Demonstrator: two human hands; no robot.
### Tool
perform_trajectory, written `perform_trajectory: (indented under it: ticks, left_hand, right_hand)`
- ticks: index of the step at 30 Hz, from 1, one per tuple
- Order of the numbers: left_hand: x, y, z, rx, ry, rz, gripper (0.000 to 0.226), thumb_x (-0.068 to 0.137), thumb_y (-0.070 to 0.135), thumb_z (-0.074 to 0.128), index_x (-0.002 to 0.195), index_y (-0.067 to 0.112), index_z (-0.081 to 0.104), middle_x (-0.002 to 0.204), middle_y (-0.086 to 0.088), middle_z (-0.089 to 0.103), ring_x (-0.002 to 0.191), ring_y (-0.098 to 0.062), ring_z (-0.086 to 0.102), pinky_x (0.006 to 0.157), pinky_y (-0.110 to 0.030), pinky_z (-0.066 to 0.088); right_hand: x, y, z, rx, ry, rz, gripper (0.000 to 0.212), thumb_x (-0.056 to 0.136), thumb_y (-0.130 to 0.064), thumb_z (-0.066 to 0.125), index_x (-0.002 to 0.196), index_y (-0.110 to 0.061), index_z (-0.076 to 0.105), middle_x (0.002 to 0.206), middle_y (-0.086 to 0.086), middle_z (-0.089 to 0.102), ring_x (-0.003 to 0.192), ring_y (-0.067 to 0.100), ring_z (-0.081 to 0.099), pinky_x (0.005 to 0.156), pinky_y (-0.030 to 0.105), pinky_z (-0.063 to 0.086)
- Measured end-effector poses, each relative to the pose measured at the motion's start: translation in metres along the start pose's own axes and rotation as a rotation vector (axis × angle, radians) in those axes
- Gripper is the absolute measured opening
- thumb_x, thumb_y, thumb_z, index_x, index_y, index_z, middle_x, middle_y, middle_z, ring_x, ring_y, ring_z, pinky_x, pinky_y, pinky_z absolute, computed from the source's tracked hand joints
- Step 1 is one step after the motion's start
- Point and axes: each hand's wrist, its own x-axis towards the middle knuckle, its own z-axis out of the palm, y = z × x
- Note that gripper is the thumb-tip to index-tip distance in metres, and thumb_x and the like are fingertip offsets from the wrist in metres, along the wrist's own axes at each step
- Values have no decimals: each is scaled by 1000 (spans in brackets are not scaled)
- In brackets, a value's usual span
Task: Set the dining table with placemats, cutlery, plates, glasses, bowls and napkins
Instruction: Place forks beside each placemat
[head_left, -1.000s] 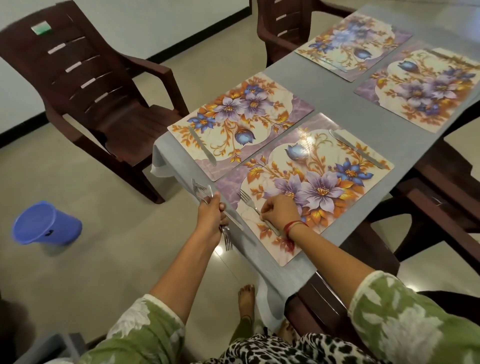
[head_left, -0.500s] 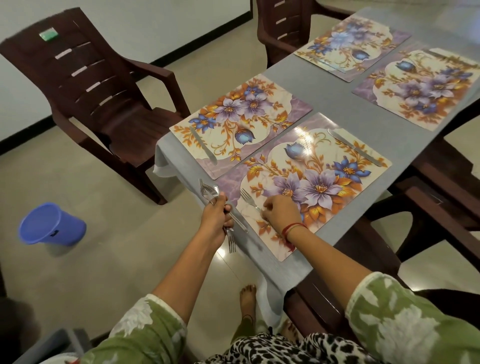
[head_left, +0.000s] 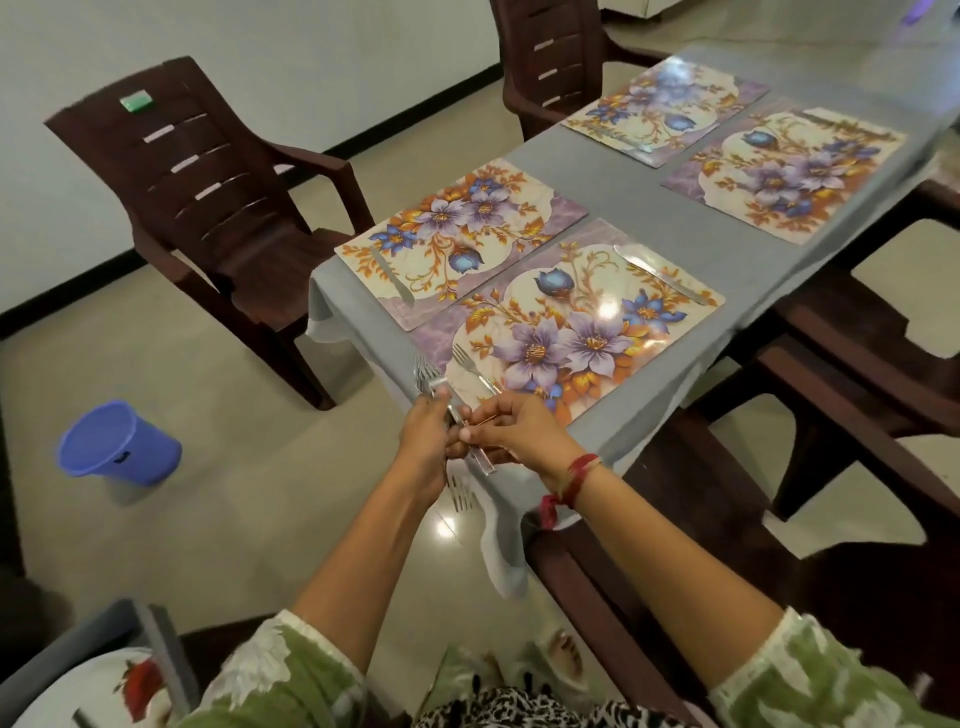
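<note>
Several floral placemats lie on the grey table. The nearest placemat (head_left: 571, 322) carries a fork (head_left: 470, 366) at its near-left end and a knife (head_left: 657, 273) at its far-right end. The placemat beside it (head_left: 462, 234) carries a knife (head_left: 392, 275). My left hand (head_left: 428, 434) grips a bundle of forks (head_left: 428, 382) off the table's near corner, with tines sticking out above and below the fist. My right hand (head_left: 511, 428) pinches one handle in that bundle, right against my left hand.
Brown plastic chairs stand at the left (head_left: 208, 208), at the far end (head_left: 556, 57) and along the right (head_left: 857, 395). A blue cup (head_left: 117, 444) sits on the floor to the left. A grey crate with a flowered plate (head_left: 104, 686) is at bottom left.
My right hand left the fork lying on the nearest placemat and moved back to the bundle in my left hand, where it now pinches a handle. The view shifted slightly.
</note>
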Motion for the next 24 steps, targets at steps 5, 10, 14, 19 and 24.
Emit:
perform_trajectory:
  ticks: [5, 10, 14, 19, 24]
  left_hand:
    - [-31, -13, 2, 32, -47, 40, 13, 102, 22, 44, 96, 13, 51, 75, -4, 61, 47, -12, 50, 33, -15, 30]
    - [-77, -32, 5, -101, -85, 55, 18, 97, 31, 53, 95, 13, 52, 58, 1, 43, 34, -3, 30, 30, -14, 24]
    - [-123, -61, 5, -192, -136, -1, 27, 97, 36, 51, 82, 14, 52, 59, 1, 42, 31, -1, 26, 28, -14, 20]
    - [-186, -81, 30, -186, -177, -16, 22, 98, 20, 44, 77, 17, 42, 56, 5, 40, 31, -3, 20, 29, -15, 16]
    - [-242, -84, 80, -56, -314, -6, 16, 96, 20, 49, 80, 16, 49, 60, 4, 39, 33, -3, 21, 31, -15, 17]
  right_hand:
    - [-36, -1, 0, -79, -48, 22, 17, 86, 3, 63, 101, -3, 64, 87, 9, 68, 60, 2, 64, 57, 17, 52]
    - [-85, 0, 4, -53, 0, -47, 19, 91, 8, 52, 106, 0, 59, 64, 3, 59, 48, 5, 56, 51, 18, 46]
    - [-146, 1, 7, -3, 56, -62, 24, 93, 11, 42, 86, -8, 54, 74, 6, 59, 47, 1, 58, 48, 14, 48]
    - [-218, 3, -6, -88, 262, -45, 22, 95, 1, 31, 100, -11, 49, 67, 2, 49, 47, 10, 31, 37, 17, 21]
    - [-281, -3, -45, -84, 431, -97, 31, 101, -21, 33, 114, -9, 57, 72, 3, 45, 50, 10, 30, 38, 18, 22]
